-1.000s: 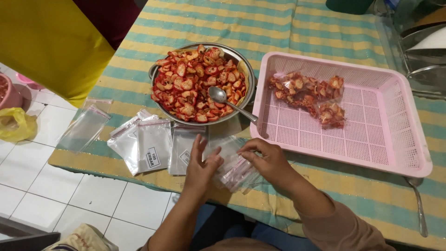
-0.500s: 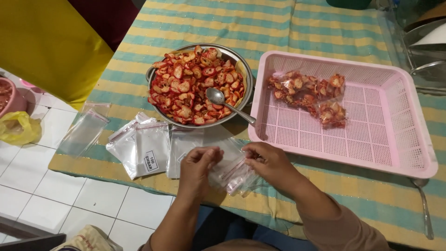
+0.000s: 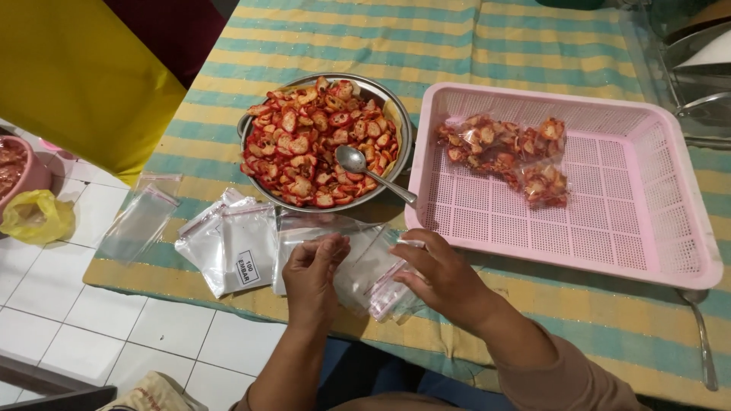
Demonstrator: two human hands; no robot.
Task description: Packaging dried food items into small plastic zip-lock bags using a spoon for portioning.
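Showing two bare hands at the near edge of a tabletop [image 3: 533,46] covered in a yellow-and-teal striped cloth, with the round metal bowl of red sliced chips [image 3: 324,141] as landmark. Just in front of the bowl, the left hand [image 3: 312,278] pinches the upper edge of a clear, empty plastic bag [image 3: 358,262] between thumb and fingers, while the right hand [image 3: 445,278] is closed on a small bunch of clear zip bags with pink closures [image 3: 392,293]; the hands sit close together but do not touch. A metal spoon [image 3: 369,171] rests in the bowl, handle pointing out over its right rim. Right of the bowl, touching the spoon handle, stands a pink perforated plastic tray [image 3: 609,228] holding a few filled chip bags [image 3: 506,156]. Left of the bowl and slightly nearer lie a flat stack of clear bags [image 3: 228,243] and a single loose clear bag [image 3: 141,221] at the cloth's edge.

Risks, as judged: the thin film may cling so that two bags lift as one; the loose bag at the edge could slide to the tiled floor [image 3: 114,320]; a sleeve could knock the projecting spoon handle.

Limits of view: whether the pinched bag's mouth is open cannot be told; the bags' outlines blur against the cloth; a second utensil [image 3: 700,335] far right of the tray is partly cut off.
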